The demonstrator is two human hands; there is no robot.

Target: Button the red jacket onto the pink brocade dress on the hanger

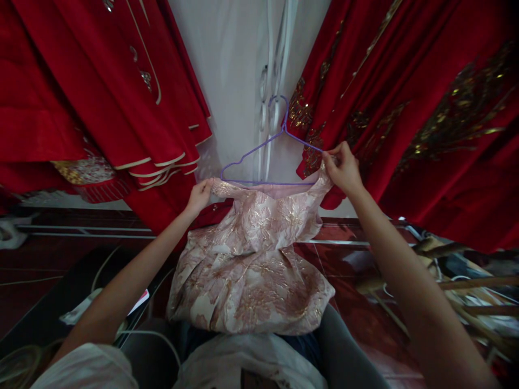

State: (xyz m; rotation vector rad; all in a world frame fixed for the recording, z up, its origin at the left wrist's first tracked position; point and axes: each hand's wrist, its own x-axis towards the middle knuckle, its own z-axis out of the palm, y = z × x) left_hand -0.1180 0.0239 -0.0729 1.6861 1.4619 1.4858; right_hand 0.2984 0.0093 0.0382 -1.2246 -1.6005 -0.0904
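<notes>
A pink and gold brocade dress [251, 259] hangs in front of me from a purple wire hanger [267, 145]. My left hand [199, 195] is closed on the dress's left shoulder, at the hanger's left end. My right hand [343, 167] pinches the dress's right shoulder against the hanger's right arm. The skirt drapes down over my lap. The hanger's hook points up toward a white door [239, 81].
Red garments with gold trim hang at the left [93, 92] and the right [413, 108]. The floor is dark red tile [357, 254]. Wooden sticks and clutter [466, 281] lie at the right. Cables and a dark surface [52, 308] are at the lower left.
</notes>
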